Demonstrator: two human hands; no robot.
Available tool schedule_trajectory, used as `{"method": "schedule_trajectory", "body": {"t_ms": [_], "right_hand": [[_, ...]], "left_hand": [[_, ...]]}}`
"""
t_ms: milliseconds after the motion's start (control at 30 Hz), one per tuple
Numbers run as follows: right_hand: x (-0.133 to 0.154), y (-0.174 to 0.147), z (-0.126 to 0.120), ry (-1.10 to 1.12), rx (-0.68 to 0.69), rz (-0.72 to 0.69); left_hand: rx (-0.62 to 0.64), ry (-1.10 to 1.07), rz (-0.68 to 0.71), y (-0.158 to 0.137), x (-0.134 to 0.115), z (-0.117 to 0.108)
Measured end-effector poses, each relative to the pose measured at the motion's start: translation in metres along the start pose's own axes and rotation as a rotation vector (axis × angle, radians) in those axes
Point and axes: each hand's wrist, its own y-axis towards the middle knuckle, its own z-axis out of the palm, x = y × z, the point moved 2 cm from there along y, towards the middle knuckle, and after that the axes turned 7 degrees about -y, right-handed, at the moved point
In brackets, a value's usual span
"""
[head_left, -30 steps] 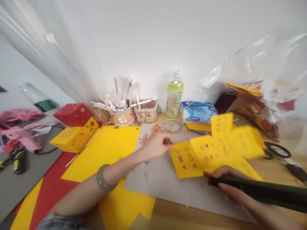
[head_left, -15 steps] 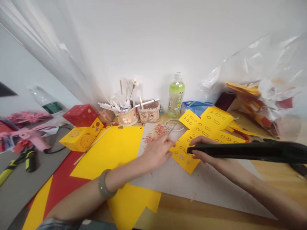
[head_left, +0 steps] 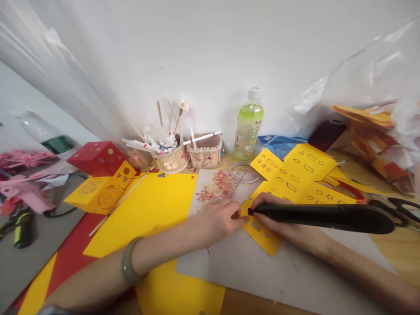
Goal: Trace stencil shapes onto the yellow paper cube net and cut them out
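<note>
A yellow cross-shaped paper cut-out (head_left: 292,168), covered in small drawn shapes and with a few holes in its lower arm, lies partly raised over the grey board (head_left: 226,258). My left hand (head_left: 219,218) has its fingers curled at the left edge of the cut-out's lower arm, pinching it. My right hand (head_left: 272,210) is closed around the front end of a long black tool (head_left: 321,218), its tip over that same arm. The tool's kind is unclear, and its shaft covers part of the hand and paper.
Red and orange crumbs (head_left: 216,186) and a white ring (head_left: 244,172) lie on the board. Behind stand a green drink bottle (head_left: 248,127) and baskets (head_left: 205,153) of sticks. Scissors (head_left: 393,212) are at right; paper cubes (head_left: 98,157), yellow sheets (head_left: 147,205) and a pink glue gun (head_left: 26,192) at left.
The view has shifted slightly. My left hand has come closer to my right hand at the lower arm of the cut-out. The black tool's tip has moved toward the left edge of that arm.
</note>
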Motion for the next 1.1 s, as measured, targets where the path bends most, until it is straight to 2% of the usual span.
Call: {"method": "schedule_trajectory", "body": {"t_ms": [433, 667, 933, 1100], "right_hand": [[-0.008, -0.002, 0.000, -0.027, 0.084, 0.093], [-0.005, 0.002, 0.001, -0.037, 0.058, 0.083], [-0.011, -0.001, 0.005, -0.044, 0.022, 0.072], [-0.014, -0.004, 0.008, -0.091, 0.034, 0.026]], "left_hand": [[-0.001, -0.016, 0.049, 0.000, 0.000, 0.001], [-0.019, -0.002, 0.061, -0.001, 0.001, 0.002], [-0.081, 0.092, 0.163, -0.003, 0.001, 0.004], [-0.093, 0.079, 0.158, -0.007, 0.004, 0.009]]}}
